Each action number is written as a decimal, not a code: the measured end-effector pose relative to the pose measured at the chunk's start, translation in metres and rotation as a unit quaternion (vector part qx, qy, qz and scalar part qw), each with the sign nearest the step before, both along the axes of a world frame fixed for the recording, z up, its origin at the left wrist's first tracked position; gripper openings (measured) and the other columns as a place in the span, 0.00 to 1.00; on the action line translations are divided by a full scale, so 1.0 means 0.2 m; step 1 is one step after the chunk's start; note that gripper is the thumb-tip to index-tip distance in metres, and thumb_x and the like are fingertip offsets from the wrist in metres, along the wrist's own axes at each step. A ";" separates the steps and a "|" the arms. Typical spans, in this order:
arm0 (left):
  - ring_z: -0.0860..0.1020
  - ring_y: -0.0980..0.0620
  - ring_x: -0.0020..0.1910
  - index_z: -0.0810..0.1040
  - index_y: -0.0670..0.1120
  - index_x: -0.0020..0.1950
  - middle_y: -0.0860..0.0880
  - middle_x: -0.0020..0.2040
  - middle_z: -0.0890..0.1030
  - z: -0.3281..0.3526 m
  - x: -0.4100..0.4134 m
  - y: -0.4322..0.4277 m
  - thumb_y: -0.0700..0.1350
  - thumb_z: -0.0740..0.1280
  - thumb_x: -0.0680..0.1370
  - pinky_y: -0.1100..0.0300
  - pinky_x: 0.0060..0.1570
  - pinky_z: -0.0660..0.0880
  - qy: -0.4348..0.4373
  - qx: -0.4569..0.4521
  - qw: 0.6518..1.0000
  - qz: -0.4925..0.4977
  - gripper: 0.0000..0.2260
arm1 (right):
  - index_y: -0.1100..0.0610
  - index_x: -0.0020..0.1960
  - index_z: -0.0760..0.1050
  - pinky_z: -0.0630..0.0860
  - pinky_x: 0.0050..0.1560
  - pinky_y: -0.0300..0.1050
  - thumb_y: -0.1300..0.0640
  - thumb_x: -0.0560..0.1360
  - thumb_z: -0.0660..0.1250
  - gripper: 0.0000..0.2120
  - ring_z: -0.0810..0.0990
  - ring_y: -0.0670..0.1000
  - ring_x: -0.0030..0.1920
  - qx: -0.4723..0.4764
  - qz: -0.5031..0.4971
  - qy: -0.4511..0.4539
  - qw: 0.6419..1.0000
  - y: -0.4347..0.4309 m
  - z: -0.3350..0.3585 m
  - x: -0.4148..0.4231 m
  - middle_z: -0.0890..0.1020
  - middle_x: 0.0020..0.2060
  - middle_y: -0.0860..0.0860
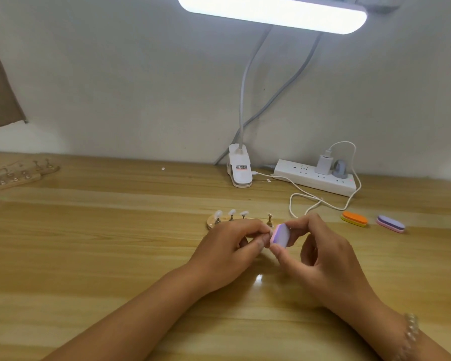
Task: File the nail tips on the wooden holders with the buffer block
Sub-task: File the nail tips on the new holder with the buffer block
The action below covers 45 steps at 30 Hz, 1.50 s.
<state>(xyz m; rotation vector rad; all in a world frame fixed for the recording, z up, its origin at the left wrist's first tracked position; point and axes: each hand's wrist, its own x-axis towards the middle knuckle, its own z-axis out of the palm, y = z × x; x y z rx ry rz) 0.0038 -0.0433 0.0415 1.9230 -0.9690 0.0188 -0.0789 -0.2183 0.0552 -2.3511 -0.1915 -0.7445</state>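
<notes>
Bead bracelet [412, 332] on the right wrist is nearest the lens, at 5 o'clock. Both forearms run up to frame centre.

Grip:
- Right hand [323, 251]: thumb and fingers curled round the block [280, 235], lilac face toward the camera.
- Left hand [235, 241]: fingertips pinched on something small, pressed against the block's left edge. The item is hidden by the fingers. Probably a tip or its stand; cannot tell.

Task things:
- Holder [212, 222] lies on the table [115, 243] at 12 o'clock of the left hand, partly behind it.
- It carries three tips [231, 212] upright on stands.
- A fourth stand [270, 219] is just at 11 o'clock of the block. Its top is too small to tell whether it bears a tip.

Progress (judgement):
- Filing is under way on one piece.
- The three tips show no visible sign of being filed or not.
- A far holder [18, 175] at 9 o'clock has several stands and looks untouched. Most of the work is likely left.

Containers: none in view.

Spares: orange block [354, 219] and purple block [391, 223] at 3 o'clock of the hands, well apart from them.
</notes>
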 end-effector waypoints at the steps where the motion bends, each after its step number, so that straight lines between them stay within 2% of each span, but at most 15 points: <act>1: 0.78 0.54 0.36 0.80 0.55 0.50 0.58 0.42 0.81 0.00 0.00 0.00 0.48 0.63 0.79 0.48 0.40 0.79 0.002 0.000 1.000 0.004 0.07 | 0.49 0.50 0.74 0.72 0.29 0.46 0.47 0.68 0.76 0.16 0.74 0.49 0.28 -0.016 0.011 0.000 1.000 0.01 0.00 -0.01 0.79 0.40 0.40; 6: 0.79 0.57 0.35 0.80 0.57 0.51 0.61 0.43 0.81 -0.01 -0.01 0.00 0.53 0.63 0.80 0.50 0.40 0.78 -0.031 0.039 0.999 0.010 0.07 | 0.49 0.51 0.74 0.75 0.33 0.52 0.44 0.68 0.72 0.16 0.75 0.51 0.29 0.041 -0.021 0.013 0.999 -0.01 0.00 0.01 0.80 0.41 0.40; 11: 0.80 0.55 0.44 0.82 0.56 0.53 0.59 0.46 0.82 0.00 0.00 0.00 0.52 0.63 0.77 0.49 0.44 0.77 -0.043 0.030 0.998 0.038 0.10 | 0.47 0.50 0.72 0.71 0.29 0.43 0.37 0.69 0.69 0.18 0.74 0.48 0.29 -0.021 0.017 0.004 1.000 0.02 0.00 -0.01 0.79 0.40 0.40; 15: 0.80 0.55 0.42 0.82 0.56 0.54 0.58 0.45 0.81 0.01 -0.03 0.00 0.59 0.62 0.78 0.51 0.42 0.77 -0.068 0.041 0.997 0.026 0.13 | 0.49 0.50 0.73 0.74 0.32 0.50 0.41 0.68 0.70 0.17 0.75 0.51 0.30 0.044 -0.026 0.008 0.999 -0.01 0.00 0.02 0.80 0.40 0.40; 21: 0.79 0.55 0.45 0.82 0.54 0.50 0.56 0.46 0.82 0.01 0.00 0.01 0.49 0.66 0.79 0.57 0.56 0.70 -0.066 0.026 0.995 0.067 0.05 | 0.48 0.50 0.72 0.72 0.29 0.44 0.36 0.69 0.68 0.18 0.74 0.48 0.29 -0.052 0.028 0.014 0.998 0.03 0.00 -0.02 0.78 0.39 0.40; 24: 0.79 0.58 0.40 0.84 0.54 0.51 0.59 0.45 0.81 0.01 -0.02 0.00 0.52 0.67 0.78 0.57 0.50 0.74 -0.080 0.028 0.995 0.059 0.07 | 0.49 0.50 0.72 0.75 0.32 0.51 0.39 0.68 0.71 0.18 0.75 0.51 0.29 0.043 -0.010 0.019 0.999 -0.01 0.01 0.01 0.81 0.39 0.42; 27: 0.78 0.59 0.39 0.84 0.57 0.51 0.61 0.45 0.80 0.01 -0.03 0.00 0.53 0.67 0.76 0.67 0.48 0.70 -0.084 0.025 0.995 0.055 0.08 | 0.50 0.50 0.72 0.74 0.31 0.48 0.44 0.71 0.72 0.15 0.75 0.50 0.29 0.023 -0.006 0.008 1.000 -0.01 0.00 0.01 0.80 0.39 0.42; 31: 0.77 0.60 0.39 0.85 0.56 0.49 0.63 0.43 0.78 0.01 -0.03 0.01 0.52 0.68 0.75 0.44 0.56 0.72 -0.074 0.002 0.995 0.067 0.07 | 0.46 0.48 0.72 0.68 0.30 0.39 0.36 0.72 0.68 0.16 0.74 0.48 0.29 -0.006 0.043 0.019 0.999 0.02 0.00 -0.01 0.80 0.39 0.42; 32: 0.77 0.60 0.38 0.85 0.56 0.49 0.63 0.42 0.78 0.01 -0.03 0.00 0.51 0.69 0.75 0.43 0.53 0.73 -0.081 -0.003 0.994 0.068 0.06 | 0.47 0.47 0.72 0.68 0.31 0.40 0.35 0.71 0.67 0.17 0.74 0.49 0.28 0.020 0.037 0.023 0.999 0.01 0.01 0.00 0.80 0.39 0.42; 34: 0.77 0.61 0.37 0.85 0.56 0.48 0.63 0.40 0.76 0.01 -0.04 0.00 0.50 0.71 0.75 0.55 0.45 0.74 -0.112 -0.004 0.991 0.072 0.04 | 0.48 0.46 0.73 0.68 0.33 0.41 0.35 0.68 0.64 0.18 0.74 0.49 0.29 0.058 0.014 0.027 0.998 -0.01 0.01 0.01 0.81 0.39 0.41; 36: 0.76 0.63 0.37 0.84 0.57 0.47 0.63 0.40 0.75 0.01 -0.04 0.00 0.50 0.73 0.75 0.61 0.45 0.71 -0.134 0.004 0.988 0.078 0.02 | 0.47 0.46 0.73 0.69 0.32 0.42 0.35 0.70 0.65 0.17 0.75 0.50 0.29 0.034 0.010 0.014 0.999 -0.01 0.01 0.01 0.80 0.39 0.42; 39: 0.76 0.62 0.37 0.82 0.56 0.45 0.63 0.39 0.75 0.01 -0.04 0.00 0.51 0.72 0.73 0.48 0.62 0.71 -0.122 0.006 0.989 0.085 0.02 | 0.45 0.47 0.71 0.67 0.29 0.36 0.37 0.71 0.68 0.14 0.74 0.48 0.29 -0.049 0.043 0.001 0.998 0.03 0.00 -0.03 0.77 0.38 0.41; 40: 0.76 0.61 0.37 0.81 0.56 0.44 0.64 0.39 0.74 0.01 -0.04 0.00 0.51 0.71 0.72 0.43 0.62 0.70 -0.123 0.004 0.989 0.088 0.02 | 0.45 0.47 0.71 0.67 0.29 0.35 0.38 0.70 0.69 0.14 0.74 0.48 0.29 -0.047 0.049 0.007 0.998 0.03 0.00 -0.03 0.77 0.38 0.41; 42: 0.76 0.60 0.36 0.81 0.55 0.44 0.64 0.39 0.74 0.01 -0.04 -0.01 0.51 0.72 0.73 0.41 0.57 0.73 -0.127 -0.001 0.988 0.089 0.02 | 0.46 0.47 0.71 0.68 0.31 0.37 0.39 0.71 0.70 0.14 0.75 0.49 0.30 -0.001 0.035 0.022 0.999 0.02 0.01 -0.01 0.78 0.39 0.39; 45: 0.77 0.60 0.35 0.82 0.54 0.43 0.62 0.39 0.75 0.01 -0.04 -0.01 0.49 0.75 0.74 0.55 0.42 0.72 -0.130 -0.014 0.987 0.093 0.03 | 0.50 0.46 0.72 0.70 0.34 0.42 0.38 0.69 0.69 0.17 0.76 0.50 0.31 0.033 -0.002 0.021 0.999 -0.01 0.01 0.02 0.80 0.39 0.40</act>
